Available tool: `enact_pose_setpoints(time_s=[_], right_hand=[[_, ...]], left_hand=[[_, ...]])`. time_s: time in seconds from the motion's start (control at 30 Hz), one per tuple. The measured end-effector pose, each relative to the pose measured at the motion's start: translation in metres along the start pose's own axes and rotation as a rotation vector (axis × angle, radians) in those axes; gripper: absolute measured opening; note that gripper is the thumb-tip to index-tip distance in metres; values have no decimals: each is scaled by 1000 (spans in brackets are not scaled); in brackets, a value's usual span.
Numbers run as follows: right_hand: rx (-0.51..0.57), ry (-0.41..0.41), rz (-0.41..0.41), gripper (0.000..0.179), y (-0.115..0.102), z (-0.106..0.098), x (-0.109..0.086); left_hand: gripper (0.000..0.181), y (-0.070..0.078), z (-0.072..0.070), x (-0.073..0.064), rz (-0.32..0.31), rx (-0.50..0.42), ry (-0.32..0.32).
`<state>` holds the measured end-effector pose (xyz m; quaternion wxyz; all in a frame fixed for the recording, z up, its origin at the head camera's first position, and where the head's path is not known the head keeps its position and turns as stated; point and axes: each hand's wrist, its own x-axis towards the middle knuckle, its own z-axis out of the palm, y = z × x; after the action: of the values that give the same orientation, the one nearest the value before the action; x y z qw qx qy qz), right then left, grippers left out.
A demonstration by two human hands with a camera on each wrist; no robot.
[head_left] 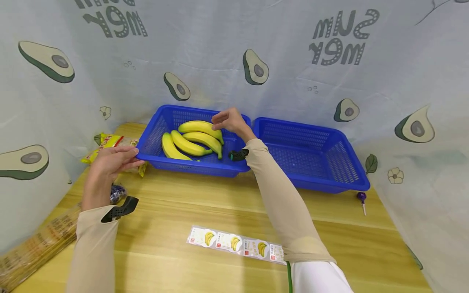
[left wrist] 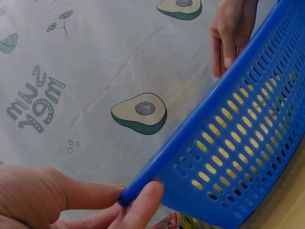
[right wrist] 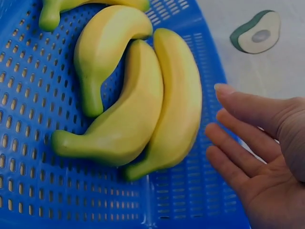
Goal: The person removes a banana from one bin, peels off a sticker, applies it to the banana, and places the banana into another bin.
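My left hand pinches the front left corner rim of the left blue plastic basket. In the left wrist view the thumb lies on one side of that rim and a finger on the other. Several yellow bananas with greenish ends lie side by side in this basket. Over its right part is my right hand, fingers loosely extended and holding nothing. The right wrist view has this hand beside the nearest banana, with a gap between fingertips and fruit.
A second blue basket stands close on the right, with a purple lollipop near its front corner. Banana-printed labels lie in front. On the left are a yellow snack bag and a long brown package. A printed curtain hangs behind.
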<state>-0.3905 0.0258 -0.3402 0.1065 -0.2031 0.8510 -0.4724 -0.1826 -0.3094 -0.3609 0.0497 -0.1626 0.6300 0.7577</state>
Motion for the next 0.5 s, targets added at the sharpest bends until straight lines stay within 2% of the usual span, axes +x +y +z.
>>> enact_pose_setpoints(time_s=[0.13, 0.23, 0.3, 0.5], right_hand=[[13, 32, 36, 44, 6, 2, 3], [14, 51, 61, 47, 12, 5, 5], [4, 63, 77, 48, 14, 8, 6], [-33, 91, 117, 46, 17, 16, 6]], left_hand=[[26, -1, 2, 1, 2, 8, 6], [19, -1, 1, 1, 5, 5, 4], [9, -2, 0, 1, 10, -3, 0], [12, -3, -2, 1, 13, -16, -13]])
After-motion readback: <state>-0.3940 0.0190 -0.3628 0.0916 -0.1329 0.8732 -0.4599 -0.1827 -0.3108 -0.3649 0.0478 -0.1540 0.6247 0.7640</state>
